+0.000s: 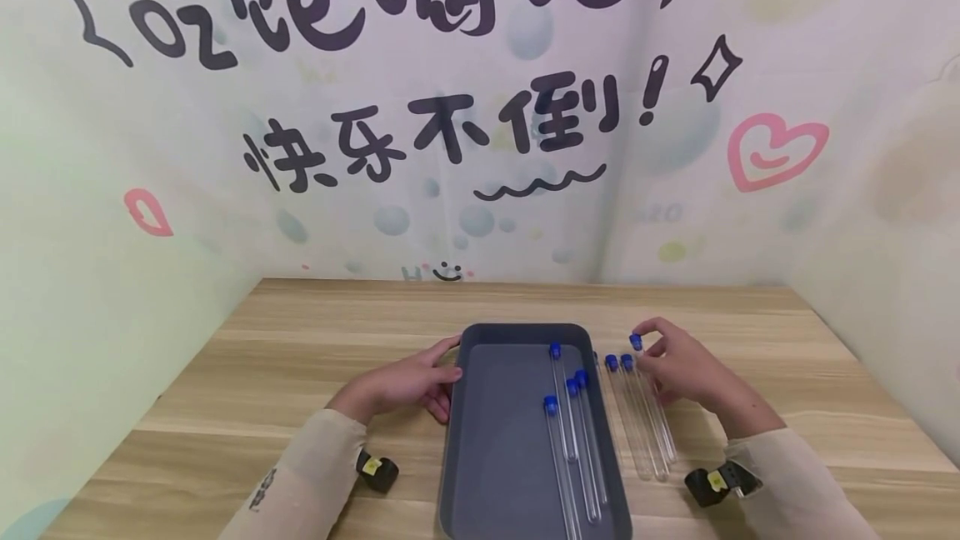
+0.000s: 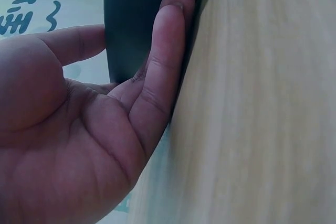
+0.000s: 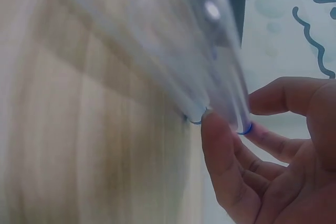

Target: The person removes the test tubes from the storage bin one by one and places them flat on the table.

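Observation:
My right hand [image 1: 678, 365] pinches a clear test tube near its blue cap [image 1: 636, 342], at the right of the grey tray [image 1: 462, 457]. In the right wrist view the held test tube [image 3: 228, 85] runs blurred toward the camera, its capped end between thumb and fingers [image 3: 216, 145]. More capped test tubes [image 1: 630, 407] lie side by side on the table beneath that hand. Several others [image 1: 570, 432] lie lengthwise in the tray's right half. At the tray's left side, my left hand [image 1: 408, 382] rests its fingers [image 2: 167, 51] against the outer wall, thumb at the rim.
The wooden table [image 1: 300, 348] meets a printed cloth backdrop [image 1: 420, 223] at its far edge. Pale walls stand to both sides. A dark wrist camera [image 1: 377, 471] is strapped on the left wrist and another [image 1: 708, 486] on the right.

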`<state>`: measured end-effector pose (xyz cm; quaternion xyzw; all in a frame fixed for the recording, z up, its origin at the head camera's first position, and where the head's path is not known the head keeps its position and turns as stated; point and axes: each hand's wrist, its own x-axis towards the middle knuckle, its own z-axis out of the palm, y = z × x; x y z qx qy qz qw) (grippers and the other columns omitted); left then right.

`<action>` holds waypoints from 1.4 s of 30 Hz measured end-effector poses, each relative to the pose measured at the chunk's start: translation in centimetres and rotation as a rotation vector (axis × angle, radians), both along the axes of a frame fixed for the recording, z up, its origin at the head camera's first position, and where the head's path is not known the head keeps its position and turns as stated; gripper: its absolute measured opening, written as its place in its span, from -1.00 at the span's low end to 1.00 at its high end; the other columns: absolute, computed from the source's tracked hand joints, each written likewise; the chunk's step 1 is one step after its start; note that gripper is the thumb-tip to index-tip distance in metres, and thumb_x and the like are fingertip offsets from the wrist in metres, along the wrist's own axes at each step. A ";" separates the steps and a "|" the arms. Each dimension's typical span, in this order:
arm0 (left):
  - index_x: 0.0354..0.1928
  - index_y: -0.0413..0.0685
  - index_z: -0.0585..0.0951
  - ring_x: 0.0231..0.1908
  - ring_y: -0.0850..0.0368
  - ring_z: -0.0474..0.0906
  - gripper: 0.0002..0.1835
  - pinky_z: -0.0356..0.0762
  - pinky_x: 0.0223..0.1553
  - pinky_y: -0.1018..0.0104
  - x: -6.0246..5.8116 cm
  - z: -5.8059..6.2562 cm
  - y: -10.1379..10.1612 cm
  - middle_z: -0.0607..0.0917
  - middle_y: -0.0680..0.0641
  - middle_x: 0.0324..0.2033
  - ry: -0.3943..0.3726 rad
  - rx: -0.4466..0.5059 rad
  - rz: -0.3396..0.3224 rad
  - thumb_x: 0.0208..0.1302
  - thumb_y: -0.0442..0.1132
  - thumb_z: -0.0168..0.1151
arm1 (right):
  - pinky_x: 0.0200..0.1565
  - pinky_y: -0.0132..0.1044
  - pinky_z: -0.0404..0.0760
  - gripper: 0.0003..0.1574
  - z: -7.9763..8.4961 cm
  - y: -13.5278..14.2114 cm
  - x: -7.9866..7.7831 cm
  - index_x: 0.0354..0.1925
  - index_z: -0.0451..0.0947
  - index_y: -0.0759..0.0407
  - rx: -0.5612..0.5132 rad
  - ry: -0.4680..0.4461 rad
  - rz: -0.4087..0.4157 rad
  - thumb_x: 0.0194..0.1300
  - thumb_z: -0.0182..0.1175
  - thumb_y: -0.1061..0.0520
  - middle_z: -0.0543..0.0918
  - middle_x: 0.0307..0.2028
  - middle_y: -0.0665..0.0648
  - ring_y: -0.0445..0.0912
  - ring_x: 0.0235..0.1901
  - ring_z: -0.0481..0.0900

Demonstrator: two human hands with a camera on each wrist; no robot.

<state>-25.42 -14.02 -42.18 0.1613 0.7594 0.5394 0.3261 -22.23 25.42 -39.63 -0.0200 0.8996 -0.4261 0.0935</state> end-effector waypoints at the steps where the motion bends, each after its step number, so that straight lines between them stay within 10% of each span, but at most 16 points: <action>1: 0.61 0.21 -0.13 -0.39 0.04 0.62 -0.28 0.73 -0.25 0.17 0.0 0.0 0.0 0.60 -0.21 -0.25 0.000 0.000 0.001 0.57 -0.17 -0.07 | -0.44 -0.13 0.74 -0.36 0.0 0.0 0.0 0.36 0.16 0.30 0.004 -0.002 -0.001 0.38 0.08 0.22 0.55 -0.06 0.44 0.00 -0.50 0.56; 42: 0.61 0.20 -0.12 -0.39 0.03 0.62 -0.28 0.73 -0.25 0.17 -0.1 -0.3 -0.1 0.61 -0.23 -0.22 0.005 0.003 0.000 0.57 -0.17 -0.06 | -0.56 -0.16 0.68 -0.32 -1.4 0.0 -0.2 0.31 0.21 0.38 0.043 -0.013 0.066 0.28 0.17 0.30 0.64 -0.21 0.30 -0.05 -0.54 0.52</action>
